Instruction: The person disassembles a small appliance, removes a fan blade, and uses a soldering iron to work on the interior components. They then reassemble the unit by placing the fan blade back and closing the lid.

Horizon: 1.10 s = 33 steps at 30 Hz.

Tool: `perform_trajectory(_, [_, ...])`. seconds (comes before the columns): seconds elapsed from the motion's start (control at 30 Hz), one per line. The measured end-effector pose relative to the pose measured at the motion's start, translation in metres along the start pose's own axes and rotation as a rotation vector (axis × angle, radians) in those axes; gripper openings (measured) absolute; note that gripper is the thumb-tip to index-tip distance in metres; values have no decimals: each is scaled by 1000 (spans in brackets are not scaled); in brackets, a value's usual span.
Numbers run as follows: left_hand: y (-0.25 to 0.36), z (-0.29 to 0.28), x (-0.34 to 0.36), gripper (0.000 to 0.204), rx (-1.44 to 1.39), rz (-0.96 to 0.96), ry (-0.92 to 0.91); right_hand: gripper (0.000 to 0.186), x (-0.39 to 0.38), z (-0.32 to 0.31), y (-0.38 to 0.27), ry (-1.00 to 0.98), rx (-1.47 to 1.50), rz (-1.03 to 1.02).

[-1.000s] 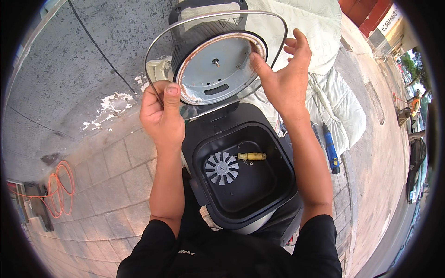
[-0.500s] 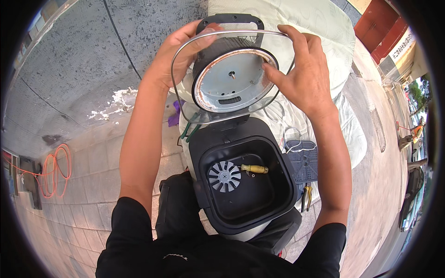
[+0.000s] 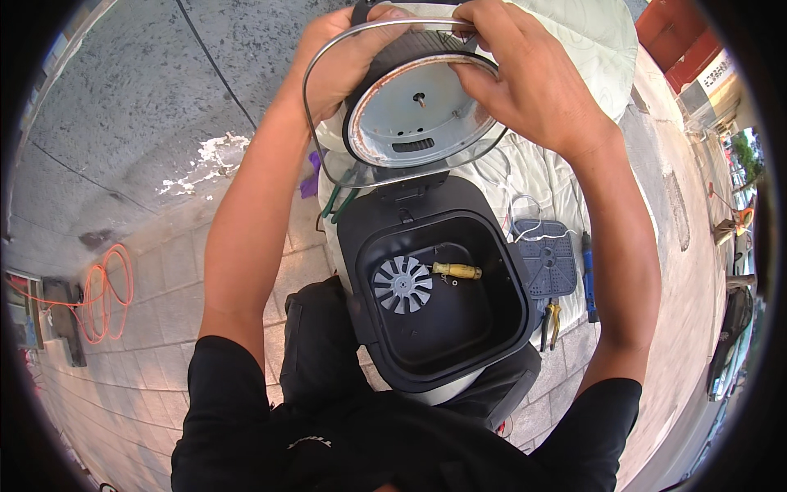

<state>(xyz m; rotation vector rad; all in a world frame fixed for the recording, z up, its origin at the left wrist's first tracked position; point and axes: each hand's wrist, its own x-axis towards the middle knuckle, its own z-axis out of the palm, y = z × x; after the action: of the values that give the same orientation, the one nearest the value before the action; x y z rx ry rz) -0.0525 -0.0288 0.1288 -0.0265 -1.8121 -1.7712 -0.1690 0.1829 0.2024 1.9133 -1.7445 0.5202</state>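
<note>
An air fryer (image 3: 355, 238) stands between my legs, with its lid (image 3: 410, 176) raised at the far side. A round metal dish (image 3: 393, 123) with a rust-stained rim sits inside the lid, surrounded by a clear panel with a shiny edge. My left hand (image 3: 348, 53) grips the lid's upper left, its thumb near the top edge. On the upper right, my right hand (image 3: 533, 86) holds it with the fingers at the top edge and the thumb at the dish's rim. Inside the black basin lie a grey fan blade (image 3: 402, 285), a yellow-handled screwdriver (image 3: 457, 271) and a tiny nut (image 3: 455, 283).
Right of the fryer lie a perforated grey tray (image 3: 545, 261), yellow-handled pliers (image 3: 551, 322), a slim blue tool (image 3: 589, 279) and a white cable (image 3: 529, 217). Green-handled pliers (image 3: 344, 201) and a purple cloth (image 3: 310, 179) are left. An orange hose (image 3: 106, 303) lies farther left.
Both hands and the lid appear higher in the view. My right hand has shifted left along the lid's top, its fingers nearer the left hand. The blue tool has come into sight.
</note>
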Motion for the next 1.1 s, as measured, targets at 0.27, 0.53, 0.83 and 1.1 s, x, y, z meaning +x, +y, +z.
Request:
perform_trajectory(0.27, [5,1,3,7,-53,-61,4,31,15,-13,9,-187,96,70])
perform_trajectory(0.53, [2,8,2,6,-99,3,3,31,2,-1,-3,-84,-72,80])
perform_trajectory(0.83, [3,1,1,21,29,9,45,33,8,-6,4,-142,-24,15])
perform_trajectory(1.1, [3,0,2,29,-3,-4,3,31,3,-3,4,-110,-35,22])
